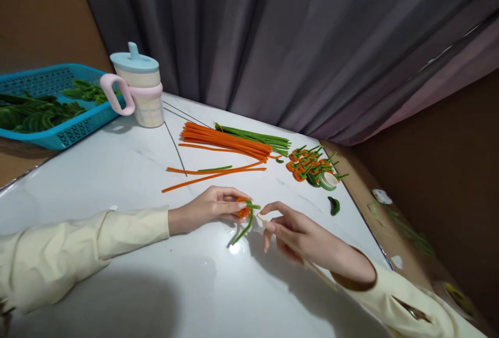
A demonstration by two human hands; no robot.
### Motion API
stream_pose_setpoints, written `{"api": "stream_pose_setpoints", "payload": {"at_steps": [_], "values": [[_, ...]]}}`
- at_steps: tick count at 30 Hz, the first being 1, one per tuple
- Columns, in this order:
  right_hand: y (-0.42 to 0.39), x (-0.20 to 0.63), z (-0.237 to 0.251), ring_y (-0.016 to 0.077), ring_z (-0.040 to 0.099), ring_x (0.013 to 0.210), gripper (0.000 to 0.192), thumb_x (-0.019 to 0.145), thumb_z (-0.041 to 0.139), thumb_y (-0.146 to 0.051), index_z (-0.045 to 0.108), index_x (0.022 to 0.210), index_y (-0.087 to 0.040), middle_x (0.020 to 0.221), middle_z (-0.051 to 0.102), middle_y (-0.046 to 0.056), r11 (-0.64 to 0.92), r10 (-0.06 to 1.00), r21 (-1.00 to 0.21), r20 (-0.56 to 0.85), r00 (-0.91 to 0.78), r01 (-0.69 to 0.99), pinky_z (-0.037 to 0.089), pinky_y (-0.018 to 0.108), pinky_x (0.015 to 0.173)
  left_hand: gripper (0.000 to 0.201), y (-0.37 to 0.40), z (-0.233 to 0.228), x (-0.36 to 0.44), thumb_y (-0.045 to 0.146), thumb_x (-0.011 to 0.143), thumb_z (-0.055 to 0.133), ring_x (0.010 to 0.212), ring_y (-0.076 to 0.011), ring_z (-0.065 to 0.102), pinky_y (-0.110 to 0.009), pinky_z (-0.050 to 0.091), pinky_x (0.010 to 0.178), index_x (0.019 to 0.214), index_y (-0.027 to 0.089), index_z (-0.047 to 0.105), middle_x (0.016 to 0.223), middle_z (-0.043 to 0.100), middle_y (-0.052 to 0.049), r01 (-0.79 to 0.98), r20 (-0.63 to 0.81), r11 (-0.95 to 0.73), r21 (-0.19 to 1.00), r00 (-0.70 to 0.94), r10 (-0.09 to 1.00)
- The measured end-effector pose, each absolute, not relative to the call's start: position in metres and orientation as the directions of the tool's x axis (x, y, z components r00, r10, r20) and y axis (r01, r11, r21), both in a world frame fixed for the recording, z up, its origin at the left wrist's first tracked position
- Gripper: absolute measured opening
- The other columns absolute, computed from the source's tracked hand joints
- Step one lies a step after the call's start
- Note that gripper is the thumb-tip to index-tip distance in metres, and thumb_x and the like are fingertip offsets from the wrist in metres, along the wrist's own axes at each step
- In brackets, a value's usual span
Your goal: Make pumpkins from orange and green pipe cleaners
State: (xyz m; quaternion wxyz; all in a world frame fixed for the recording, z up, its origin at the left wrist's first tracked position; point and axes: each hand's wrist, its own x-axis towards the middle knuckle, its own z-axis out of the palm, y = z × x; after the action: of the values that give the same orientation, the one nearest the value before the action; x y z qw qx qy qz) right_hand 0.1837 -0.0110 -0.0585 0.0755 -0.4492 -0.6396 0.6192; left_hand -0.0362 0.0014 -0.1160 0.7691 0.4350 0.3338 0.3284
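Observation:
My left hand (220, 204) pinches a small orange pipe-cleaner ball (243, 208), shaped like a little pumpkin. A green pipe cleaner (246, 230) stands out from its top, one length bending down toward the table. Just to the right, my right hand (290, 229) is closed on a thin pale stick (320, 274). The stick's tip lies near the green stem but apart from it, and its shaft runs back under the palm. Beyond the hands lie loose orange pipe cleaners (212, 176) and a short green piece (215, 168).
Behind are an orange pipe-cleaner bundle (226, 139) and a green one (255, 137). Several finished orange pieces (307, 160) cluster at right beside a white ribbed roll (328, 180). At left stand a lidded cup (148, 106) and a blue basket (64, 134) of green pieces.

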Motion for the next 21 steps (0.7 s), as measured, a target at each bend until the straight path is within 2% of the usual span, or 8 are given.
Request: {"api": "stream_pose_setpoints", "payload": {"at_steps": [2, 4, 6, 8, 10, 12, 18, 21], "values": [[-0.01, 0.192, -0.058, 0.0066, 0.04, 0.043, 0.033, 0.095, 0.041, -0.046, 0.041, 0.109, -0.017, 0.074, 0.064, 0.002, 0.111, 0.779, -0.808, -0.29, -0.555, 0.579, 0.034, 0.019, 0.041, 0.034, 0.003, -0.115, -0.037, 0.032, 0.078, 0.072, 0.088, -0.0189, 0.065, -0.032, 0.05, 0.084, 0.105, 0.013, 0.066, 0.094, 0.069, -0.008, -0.247, -0.254, 0.463, 0.851, 0.579, 0.775], [-0.01, 0.199, -0.059, 0.0091, 0.047, 0.051, 0.024, 0.097, 0.042, -0.037, 0.049, 0.108, -0.016, 0.077, 0.064, 0.004, 0.407, 0.812, -0.658, -0.056, -0.58, 0.633, 0.04, 0.021, 0.051, 0.031, 0.003, -0.115, -0.038, 0.031, 0.078, 0.072, 0.089, -0.0181, 0.064, -0.03, 0.048, 0.084, 0.103, 0.012, 0.067, 0.095, 0.069, -0.008, -0.261, -0.267, 0.501, 0.825, 0.601, 0.753], [-0.01, 0.201, -0.063, 0.0118, 0.056, 0.064, 0.02, 0.097, 0.043, -0.028, 0.053, 0.111, -0.017, 0.087, 0.064, 0.007, 0.63, 0.741, -0.486, 0.144, -0.656, 0.606, 0.044, 0.023, 0.06, 0.029, 0.002, -0.114, -0.038, 0.03, 0.08, 0.07, 0.087, -0.017, 0.063, -0.029, 0.047, 0.084, 0.102, 0.012, 0.068, 0.094, 0.068, -0.008, -0.247, -0.28, 0.529, 0.812, 0.631, 0.724], [-0.011, 0.199, -0.07, 0.013, 0.061, 0.074, 0.023, 0.097, 0.039, -0.019, 0.053, 0.115, -0.019, 0.095, 0.063, 0.009, 0.755, 0.643, -0.362, 0.248, -0.724, 0.546, 0.045, 0.022, 0.062, 0.028, 0.001, -0.113, -0.037, 0.032, 0.082, 0.068, 0.085, -0.0165, 0.063, -0.029, 0.046, 0.082, 0.103, 0.013, 0.067, 0.093, 0.067, -0.008, -0.225, -0.282, 0.543, 0.809, 0.661, 0.695], [-0.011, 0.195, -0.079, 0.0124, 0.062, 0.076, 0.027, 0.095, 0.036, -0.012, 0.055, 0.113, -0.02, 0.096, 0.062, 0.008, 0.804, 0.589, -0.294, 0.278, -0.759, 0.516, 0.042, 0.02, 0.055, 0.026, -0.001, -0.112, -0.037, 0.032, 0.083, 0.066, 0.084, -0.016, 0.062, -0.029, 0.046, 0.08, 0.103, 0.014, 0.065, 0.09, 0.066, -0.006, -0.22, -0.273, 0.546, 0.808, 0.682, 0.678], [-0.011, 0.19, -0.085, 0.0121, 0.061, 0.074, 0.028, 0.093, 0.035, -0.008, 0.057, 0.106, -0.02, 0.094, 0.061, 0.007, 0.824, 0.563, -0.287, 0.307, -0.767, 0.489, 0.039, 0.019, 0.05, 0.023, -0.002, -0.111, -0.036, 0.031, 0.084, 0.065, 0.082, -0.015, 0.062, -0.027, 0.046, 0.078, 0.099, 0.015, 0.064, 0.088, 0.065, -0.005, -0.226, -0.262, 0.549, 0.805, 0.694, 0.67], [-0.005, 0.181, -0.093, 0.0137, 0.059, 0.074, 0.019, 0.094, 0.04, -0.013, 0.057, 0.088, -0.017, 0.085, 0.061, 0.009, 0.801, 0.539, -0.513, 0.393, -0.745, 0.309, 0.048, 0.022, 0.063, 0.018, -0.004, -0.11, -0.036, 0.031, 0.087, 0.062, 0.08, -0.0139, 0.063, -0.024, 0.046, 0.076, 0.094, 0.014, 0.06, 0.089, 0.067, -0.006, -0.187, -0.273, 0.553, 0.812, 0.715, 0.643], [-0.006, 0.179, -0.095, 0.014, 0.06, 0.073, 0.019, 0.095, 0.04, -0.015, 0.057, 0.086, -0.017, 0.084, 0.061, 0.008, 0.78, 0.548, -0.558, 0.393, -0.738, 0.282, 0.049, 0.023, 0.064, 0.018, -0.004, -0.112, -0.036, 0.033, 0.089, 0.058, 0.078, -0.0156, 0.065, -0.027, 0.047, 0.076, 0.092, 0.015, 0.059, 0.091, 0.069, -0.008, -0.166, -0.251, 0.542, 0.824, 0.751, 0.611]]}}
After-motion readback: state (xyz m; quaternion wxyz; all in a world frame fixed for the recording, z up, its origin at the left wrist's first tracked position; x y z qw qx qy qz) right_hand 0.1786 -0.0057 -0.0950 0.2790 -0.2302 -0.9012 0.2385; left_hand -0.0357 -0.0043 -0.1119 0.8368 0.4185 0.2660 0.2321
